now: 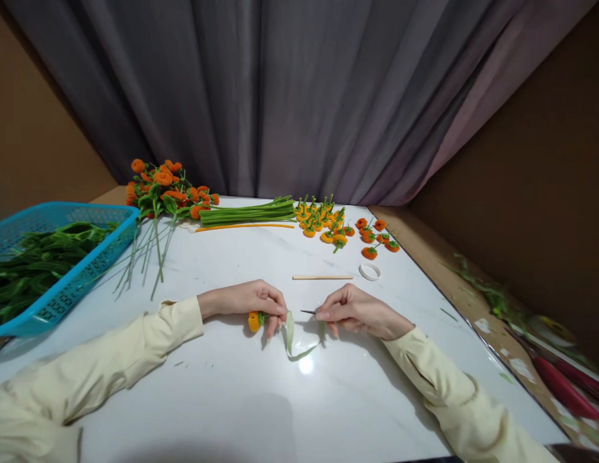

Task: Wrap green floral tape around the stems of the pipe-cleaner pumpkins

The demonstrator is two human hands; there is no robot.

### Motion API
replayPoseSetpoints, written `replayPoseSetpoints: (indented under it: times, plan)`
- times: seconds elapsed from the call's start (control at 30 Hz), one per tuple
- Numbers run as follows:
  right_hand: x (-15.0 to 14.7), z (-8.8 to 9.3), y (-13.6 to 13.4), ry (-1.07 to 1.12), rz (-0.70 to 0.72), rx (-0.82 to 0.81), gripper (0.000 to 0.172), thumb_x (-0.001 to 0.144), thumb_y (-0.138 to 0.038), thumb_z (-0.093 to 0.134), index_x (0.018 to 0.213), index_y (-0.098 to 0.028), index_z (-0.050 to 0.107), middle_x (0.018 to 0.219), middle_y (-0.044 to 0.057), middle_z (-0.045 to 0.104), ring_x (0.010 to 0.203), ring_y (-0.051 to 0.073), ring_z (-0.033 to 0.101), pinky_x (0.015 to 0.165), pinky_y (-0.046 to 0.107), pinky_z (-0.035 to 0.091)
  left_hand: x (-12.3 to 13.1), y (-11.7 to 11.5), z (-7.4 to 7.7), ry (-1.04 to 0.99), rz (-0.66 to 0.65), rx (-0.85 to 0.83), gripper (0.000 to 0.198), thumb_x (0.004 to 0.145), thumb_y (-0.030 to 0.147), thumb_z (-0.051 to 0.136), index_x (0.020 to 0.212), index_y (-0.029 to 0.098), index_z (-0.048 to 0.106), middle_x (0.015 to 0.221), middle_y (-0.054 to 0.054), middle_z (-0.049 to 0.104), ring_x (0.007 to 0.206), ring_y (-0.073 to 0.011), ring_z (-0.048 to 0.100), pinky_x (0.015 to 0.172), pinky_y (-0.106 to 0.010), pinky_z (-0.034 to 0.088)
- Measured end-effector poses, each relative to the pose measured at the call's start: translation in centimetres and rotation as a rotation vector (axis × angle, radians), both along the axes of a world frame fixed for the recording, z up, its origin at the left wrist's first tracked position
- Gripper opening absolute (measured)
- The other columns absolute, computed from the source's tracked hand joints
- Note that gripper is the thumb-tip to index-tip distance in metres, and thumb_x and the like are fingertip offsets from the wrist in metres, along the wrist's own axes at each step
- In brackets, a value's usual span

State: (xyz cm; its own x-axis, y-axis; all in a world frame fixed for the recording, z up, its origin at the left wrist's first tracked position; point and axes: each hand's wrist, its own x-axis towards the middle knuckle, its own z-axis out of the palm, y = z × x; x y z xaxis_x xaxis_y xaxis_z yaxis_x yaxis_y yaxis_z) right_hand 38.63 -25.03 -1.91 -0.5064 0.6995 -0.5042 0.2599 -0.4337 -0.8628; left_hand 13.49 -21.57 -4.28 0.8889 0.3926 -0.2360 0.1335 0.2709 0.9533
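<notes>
My left hand (260,301) is closed around the short green stem of a yellow-orange flower (253,321), whose head pokes out below the palm. From those fingertips a pale green tape strip (290,337) hangs in a loop above the table and runs up toward my right hand (353,311). My right fingers are pinched on a thin dark pointed tool (307,312), its tip aimed left at the other hand. The tool's rear part is hidden in the palm. Behind the hands lie a thin wooden stick (322,278) and a white ring (370,271).
A blue basket (94,263) of green leaves stands at left. Finished orange flowers (164,177), green stems (248,213), an orange strip (244,227), yellow flower heads (327,236) and orange flower heads (369,253) line the back. A red-handled tool (567,386) and scraps lie off the right edge.
</notes>
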Motion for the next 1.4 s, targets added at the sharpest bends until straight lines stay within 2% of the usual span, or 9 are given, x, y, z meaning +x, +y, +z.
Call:
replayPoseSetpoints:
  times: [0.4, 0.6, 0.83, 1.1, 1.23, 1.4]
  plan:
    - [-0.4, -1.3, 0.5, 0.086, 0.039, -0.13, 0.023, 0.065, -0.028, 0.076, 0.068, -0.006, 0.069, 0.048, 0.001, 0.059, 0.029, -0.002, 0.02, 0.03, 0.017, 0.006, 0.1, -0.1, 0.4, 0.034, -0.037, -0.003, 0.025, 0.086, 0.035, 0.061, 0.08, 0.011, 0.064, 0.063, -0.007, 0.071, 0.059, -0.0144, 0.067, 0.065, -0.024, 0.048]
    - [-0.8, -1.4, 0.7, 0.109, 0.036, -0.161, 0.02, 0.066, -0.025, 0.074, 0.068, -0.006, 0.069, 0.048, 0.002, 0.06, 0.029, -0.002, 0.02, 0.029, 0.016, 0.007, 0.0, -0.1, 0.3, 0.029, -0.049, 0.001, 0.025, 0.087, 0.034, 0.06, 0.08, 0.01, 0.064, 0.064, -0.007, 0.071, 0.059, -0.0147, 0.067, 0.063, -0.023, 0.048]
    - [-1.2, -1.0, 0.8, 0.117, 0.05, -0.191, 0.026, 0.069, -0.027, 0.071, 0.055, -0.006, 0.064, 0.041, -0.001, 0.053, 0.028, -0.003, 0.019, 0.027, 0.014, 0.008, 0.0, -0.1, 0.3, 0.034, -0.063, 0.019, 0.027, 0.087, 0.036, 0.059, 0.082, 0.01, 0.064, 0.065, -0.008, 0.072, 0.061, -0.0148, 0.067, 0.065, -0.024, 0.048]
    - [-1.1, -1.5, 1.0, 0.144, 0.073, -0.228, 0.022, 0.068, -0.025, 0.072, 0.062, -0.004, 0.067, 0.046, 0.001, 0.056, 0.028, -0.003, 0.021, 0.027, 0.014, 0.009, 0.1, -0.1, 0.4, 0.036, -0.071, 0.026, 0.027, 0.088, 0.036, 0.059, 0.082, 0.011, 0.064, 0.065, -0.008, 0.072, 0.061, -0.015, 0.067, 0.066, -0.024, 0.048]
    - [-1.2, -1.6, 1.1, 0.147, 0.1, -0.239, 0.026, 0.069, -0.027, 0.072, 0.058, -0.004, 0.065, 0.045, 0.001, 0.054, 0.029, -0.003, 0.02, 0.027, 0.014, 0.008, 0.1, -0.1, 0.2, 0.044, -0.083, 0.043, 0.028, 0.087, 0.038, 0.058, 0.083, 0.011, 0.064, 0.066, -0.008, 0.072, 0.063, -0.0151, 0.068, 0.066, -0.024, 0.048]
    - [-1.5, -1.7, 1.1, 0.126, 0.105, -0.234, 0.025, 0.068, -0.027, 0.072, 0.063, -0.005, 0.065, 0.048, 0.001, 0.056, 0.03, -0.003, 0.021, 0.027, 0.014, 0.008, 0.0, 0.0, 0.1, 0.066, -0.095, 0.081, 0.031, 0.087, 0.042, 0.058, 0.084, 0.012, 0.064, 0.067, -0.008, 0.072, 0.064, -0.0153, 0.067, 0.061, -0.023, 0.047]
